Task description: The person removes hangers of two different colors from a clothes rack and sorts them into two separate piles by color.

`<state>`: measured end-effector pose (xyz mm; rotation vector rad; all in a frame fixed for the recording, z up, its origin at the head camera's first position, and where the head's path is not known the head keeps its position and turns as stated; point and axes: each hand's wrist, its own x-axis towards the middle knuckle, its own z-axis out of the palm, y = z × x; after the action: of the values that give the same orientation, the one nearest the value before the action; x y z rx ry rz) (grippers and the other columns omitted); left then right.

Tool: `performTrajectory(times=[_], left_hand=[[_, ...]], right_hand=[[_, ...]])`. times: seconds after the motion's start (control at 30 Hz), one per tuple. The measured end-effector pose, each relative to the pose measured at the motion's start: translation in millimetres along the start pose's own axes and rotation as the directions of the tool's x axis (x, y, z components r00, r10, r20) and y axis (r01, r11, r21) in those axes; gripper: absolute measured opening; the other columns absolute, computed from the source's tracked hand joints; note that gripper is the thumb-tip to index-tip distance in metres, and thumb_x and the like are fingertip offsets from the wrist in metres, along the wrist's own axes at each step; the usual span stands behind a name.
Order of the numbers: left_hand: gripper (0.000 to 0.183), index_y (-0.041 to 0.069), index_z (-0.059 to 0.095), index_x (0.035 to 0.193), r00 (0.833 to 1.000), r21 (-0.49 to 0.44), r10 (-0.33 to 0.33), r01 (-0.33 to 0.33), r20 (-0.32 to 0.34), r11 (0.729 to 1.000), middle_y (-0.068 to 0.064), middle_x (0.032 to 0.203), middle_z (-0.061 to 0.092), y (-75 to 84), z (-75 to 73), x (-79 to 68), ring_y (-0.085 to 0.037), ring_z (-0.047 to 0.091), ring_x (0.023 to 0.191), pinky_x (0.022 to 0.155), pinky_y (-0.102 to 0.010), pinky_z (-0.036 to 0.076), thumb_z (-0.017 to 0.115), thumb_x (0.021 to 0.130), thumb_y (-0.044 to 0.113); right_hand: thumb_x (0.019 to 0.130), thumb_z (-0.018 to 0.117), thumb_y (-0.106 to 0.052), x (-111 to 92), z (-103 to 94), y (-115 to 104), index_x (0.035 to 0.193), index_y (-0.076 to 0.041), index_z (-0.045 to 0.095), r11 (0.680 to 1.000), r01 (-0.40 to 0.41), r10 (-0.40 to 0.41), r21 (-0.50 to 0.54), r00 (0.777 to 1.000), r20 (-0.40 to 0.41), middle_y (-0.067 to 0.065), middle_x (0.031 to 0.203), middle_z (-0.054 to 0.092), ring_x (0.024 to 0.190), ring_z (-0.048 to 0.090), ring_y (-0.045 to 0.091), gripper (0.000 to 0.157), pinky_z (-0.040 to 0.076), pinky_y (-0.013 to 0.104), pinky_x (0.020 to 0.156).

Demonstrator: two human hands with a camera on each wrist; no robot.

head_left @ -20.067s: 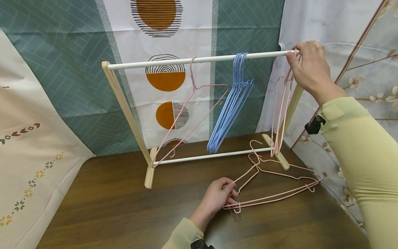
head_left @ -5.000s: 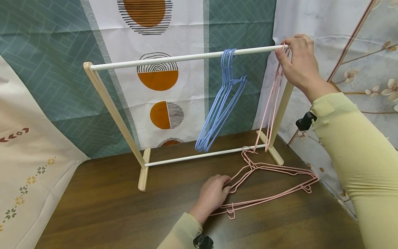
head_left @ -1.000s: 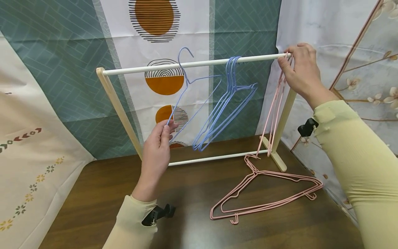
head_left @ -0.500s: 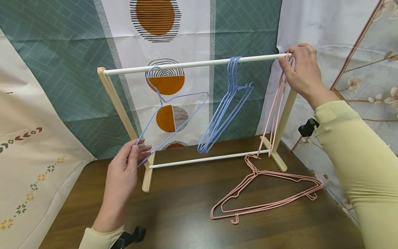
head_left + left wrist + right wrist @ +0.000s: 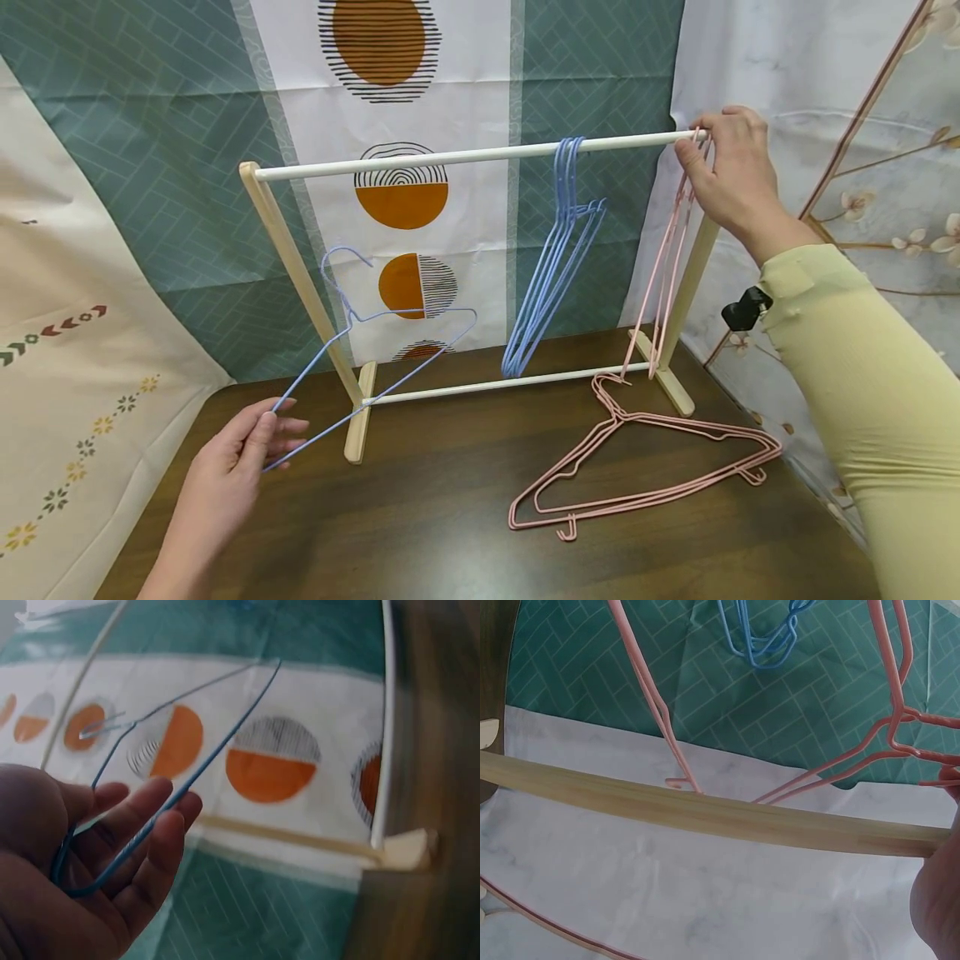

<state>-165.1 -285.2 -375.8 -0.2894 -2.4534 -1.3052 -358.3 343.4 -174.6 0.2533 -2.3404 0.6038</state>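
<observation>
My left hand pinches one corner of a blue wire hanger between thumb and fingers, left of the rack and below its top bar. In the left wrist view, the blue hanger crosses the fingers. My right hand grips the right end of the clothes rack's white top bar, beside the hooks of a few pink hangers. Several blue hangers hang bunched right of the bar's middle. On the table, stacked pink hangers lie flat in front of the rack's right foot.
The rack's left post and lower rail stand behind the held hanger. A brown wooden table carries the rack. Patterned cloths surround it on the left, back and right.
Earlier a pink hanger hung mid-bar and my left hand held the table stack. Since one second ago, the blue hanger has come off the bar, down and left. My right hand stays.
</observation>
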Motion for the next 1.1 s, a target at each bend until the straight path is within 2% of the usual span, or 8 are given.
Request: performTrajectory(times=[0.2, 0.47, 0.7, 0.77, 0.87, 0.97, 1.07, 1.1], left_hand=[[0.032, 0.001, 0.063, 0.143, 0.993, -0.061, -0.028, 0.035, 0.112, 0.998, 0.009, 0.112, 0.081, -30.7, -18.0, -13.5, -0.011, 0.081, 0.093, 0.070, -0.030, 0.065, 0.045, 0.121, 0.015], [0.032, 0.007, 0.065, 0.142, 0.962, -0.144, -0.062, 0.103, 0.264, 0.984, 0.002, 0.116, 0.081, -74.6, -38.7, -32.9, -0.018, 0.082, 0.096, 0.068, -0.035, 0.064, 0.041, 0.122, 0.012], [0.035, 0.014, 0.070, 0.140, 0.932, -0.175, -0.125, 0.193, 0.339, 0.965, -0.002, 0.114, 0.081, -112.0, -61.9, -45.9, -0.023, 0.082, 0.095, 0.068, -0.040, 0.065, 0.040, 0.122, 0.010], [0.039, 0.021, 0.070, 0.141, 0.917, -0.174, -0.136, 0.214, 0.375, 0.961, -0.002, 0.115, 0.080, -123.9, -70.9, -48.4, -0.023, 0.082, 0.096, 0.069, -0.040, 0.066, 0.037, 0.122, 0.011], [0.048, 0.036, 0.070, 0.140, 0.870, -0.195, -0.152, 0.270, 0.469, 0.943, 0.002, 0.118, 0.080, -140.9, -85.1, -49.9, -0.022, 0.082, 0.099, 0.071, -0.038, 0.065, 0.032, 0.123, 0.012], [0.057, 0.048, 0.069, 0.138, 0.794, -0.236, -0.148, 0.345, 0.590, 0.908, 0.006, 0.122, 0.079, -155.1, -99.1, -50.1, -0.022, 0.081, 0.103, 0.074, -0.036, 0.064, 0.027, 0.124, 0.013], [0.060, 0.049, 0.070, 0.139, 0.715, -0.266, -0.143, 0.427, 0.684, 0.864, 0.007, 0.126, 0.077, -165.0, -110.0, -49.4, -0.023, 0.080, 0.104, 0.076, -0.034, 0.063, 0.023, 0.124, 0.014], [0.061, 0.048, 0.070, 0.140, 0.694, -0.268, -0.145, 0.450, 0.705, 0.852, 0.007, 0.126, 0.077, -167.7, -112.9, -49.1, -0.024, 0.080, 0.103, 0.077, -0.034, 0.063, 0.022, 0.124, 0.014]], right_hand=[[0.117, 0.046, -0.038, 0, 0.2, 1, 0.149, 0.000, 0.052, 1.000, 0.003, -0.003, 0.003, 1.000, 0.000, 0.025, 0.159, 0.049, 0.164, 0.016, 0.029, 0.051, 0.021, 0.054, 0.132], [0.117, 0.045, -0.038, 1, 0.0, 0, 0.148, 0.002, 0.052, 1.000, 0.017, -0.017, 0.000, 1.000, -0.007, 0.026, 0.157, 0.050, 0.164, 0.017, 0.030, 0.051, 0.020, 0.052, 0.132], [0.117, 0.046, -0.038, 0, -0.1, 1, 0.147, 0.002, 0.052, 1.000, 0.024, -0.024, -0.004, 1.000, -0.004, 0.027, 0.156, 0.050, 0.163, 0.018, 0.032, 0.051, 0.018, 0.050, 0.133], [0.117, 0.046, -0.038, -1, -0.4, 1, 0.147, 0.002, 0.052, 1.000, 0.018, -0.018, -0.003, 1.000, -0.001, 0.027, 0.157, 0.050, 0.164, 0.017, 0.031, 0.051, 0.018, 0.050, 0.133], [0.117, 0.045, -0.038, -1, -1.1, 2, 0.148, 0.002, 0.051, 1.000, 0.013, -0.013, -0.001, 1.000, 0.002, 0.026, 0.158, 0.049, 0.164, 0.016, 0.031, 0.051, 0.018, 0.051, 0.133], [0.117, 0.045, -0.039, 0, -0.9, 2, 0.148, 0.002, 0.051, 1.000, 0.019, -0.019, -0.002, 1.000, 0.003, 0.027, 0.158, 0.049, 0.164, 0.016, 0.031, 0.052, 0.017, 0.051, 0.133], [0.117, 0.045, -0.039, 0, -0.3, 3, 0.148, 0.002, 0.052, 1.000, 0.026, -0.026, -0.004, 1.000, 0.002, 0.027, 0.157, 0.049, 0.164, 0.016, 0.032, 0.052, 0.017, 0.051, 0.133], [0.117, 0.045, -0.039, 0, 0.0, 3, 0.148, 0.002, 0.052, 1.000, 0.025, -0.025, -0.003, 1.000, 0.002, 0.027, 0.157, 0.050, 0.164, 0.016, 0.032, 0.052, 0.017, 0.051, 0.133]])
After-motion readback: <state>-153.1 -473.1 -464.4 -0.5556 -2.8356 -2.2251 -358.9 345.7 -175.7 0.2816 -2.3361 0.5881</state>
